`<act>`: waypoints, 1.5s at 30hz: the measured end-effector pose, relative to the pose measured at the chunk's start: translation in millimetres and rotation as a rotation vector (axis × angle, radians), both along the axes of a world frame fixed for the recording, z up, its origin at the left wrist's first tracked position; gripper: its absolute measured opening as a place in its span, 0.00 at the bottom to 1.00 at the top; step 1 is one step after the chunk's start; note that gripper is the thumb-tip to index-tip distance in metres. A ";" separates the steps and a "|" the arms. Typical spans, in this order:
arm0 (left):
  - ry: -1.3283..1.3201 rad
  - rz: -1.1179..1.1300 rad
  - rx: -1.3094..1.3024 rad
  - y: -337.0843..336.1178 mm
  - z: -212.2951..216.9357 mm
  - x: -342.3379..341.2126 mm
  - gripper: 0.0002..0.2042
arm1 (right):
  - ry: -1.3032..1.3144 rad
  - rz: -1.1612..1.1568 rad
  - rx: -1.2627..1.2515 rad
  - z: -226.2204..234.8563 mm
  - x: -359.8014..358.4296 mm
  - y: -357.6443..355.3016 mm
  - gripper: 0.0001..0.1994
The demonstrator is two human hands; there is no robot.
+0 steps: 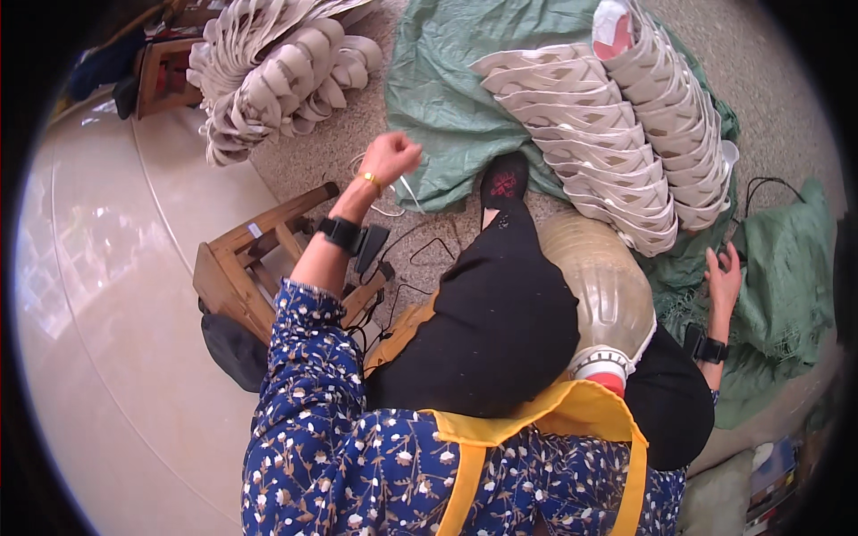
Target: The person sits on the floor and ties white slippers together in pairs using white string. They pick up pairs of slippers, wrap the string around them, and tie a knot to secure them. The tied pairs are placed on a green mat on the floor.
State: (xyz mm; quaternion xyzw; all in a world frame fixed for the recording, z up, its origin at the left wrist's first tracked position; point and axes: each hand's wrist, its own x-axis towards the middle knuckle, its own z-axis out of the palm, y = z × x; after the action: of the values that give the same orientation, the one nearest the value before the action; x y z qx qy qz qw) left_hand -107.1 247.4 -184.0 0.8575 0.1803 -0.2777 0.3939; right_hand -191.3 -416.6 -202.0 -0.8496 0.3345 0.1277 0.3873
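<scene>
Left of the bottle, the left hand curls its fingers, and right of it the right hand spreads them; loose string might tangle if pulled.

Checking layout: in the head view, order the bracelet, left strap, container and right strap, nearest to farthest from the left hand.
1. Bracelet, behind the left hand.
2. Left strap, up that arm.
3. Container, right of centre.
4. Right strap, by the right hand.

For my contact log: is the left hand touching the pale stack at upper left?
No, speckled floor shows between the left hand and the pale stack.
</scene>
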 end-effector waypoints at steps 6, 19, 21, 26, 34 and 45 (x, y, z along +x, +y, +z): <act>0.252 0.002 0.416 24.7 -85.7 -83.2 0.25 | 0.076 -0.109 0.151 -1.9 -24.2 -21.2 0.33; 0.015 0.635 -0.417 27.0 -25.8 -64.5 0.14 | -0.071 -0.008 0.276 68.1 28.9 -2.6 0.22; -0.121 0.610 -0.555 7.5 17.3 -37.5 0.15 | -0.138 0.118 0.287 95.4 60.9 8.0 0.20; -0.352 0.277 -0.609 -52.7 121.0 -7.1 0.16 | -0.224 0.534 0.340 187.9 119.0 123.3 0.13; -0.578 -0.060 -0.726 -157.5 193.6 -31.9 0.10 | -0.078 0.767 0.683 276.6 112.6 286.9 0.13; -0.546 -0.059 -0.872 -183.3 196.4 -33.2 0.05 | -0.241 0.500 0.909 250.1 88.6 300.6 0.06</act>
State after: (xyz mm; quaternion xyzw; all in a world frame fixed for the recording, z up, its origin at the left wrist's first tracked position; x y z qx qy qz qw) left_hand -140.3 64.1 12.5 0.6594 -0.0862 -0.1040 0.7396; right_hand -102.7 -115.9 48.1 -0.6584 -0.0143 0.2495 0.7100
